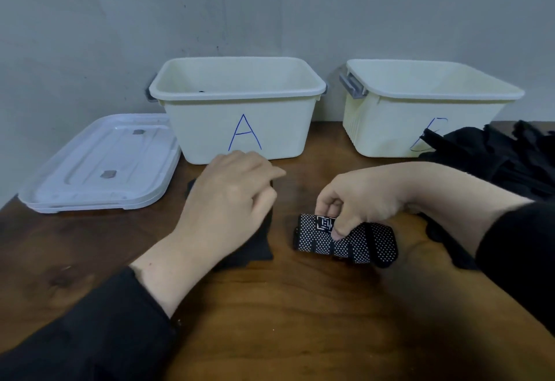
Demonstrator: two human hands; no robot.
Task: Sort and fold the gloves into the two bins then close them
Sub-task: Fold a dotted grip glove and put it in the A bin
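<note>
Head view: two cream bins — bin A (240, 128) with blue "A", second bin (420, 122) with letter half hidden. Two stacked lids (99, 164) far left. Right hand (360, 197) pinches folded dotted glove (345, 242) on table (285, 305). Left hand (231, 197), fingers curled, presses plain black glove (255, 248). Glove pile (504, 155) far right.

The left bin (240, 128) bears a blue handwritten "A" on its front wall. The right bin (390, 128) bears a blue letter, partly hidden and unreadable. The dotted glove's (345, 244) white tag print is illegible.
</note>
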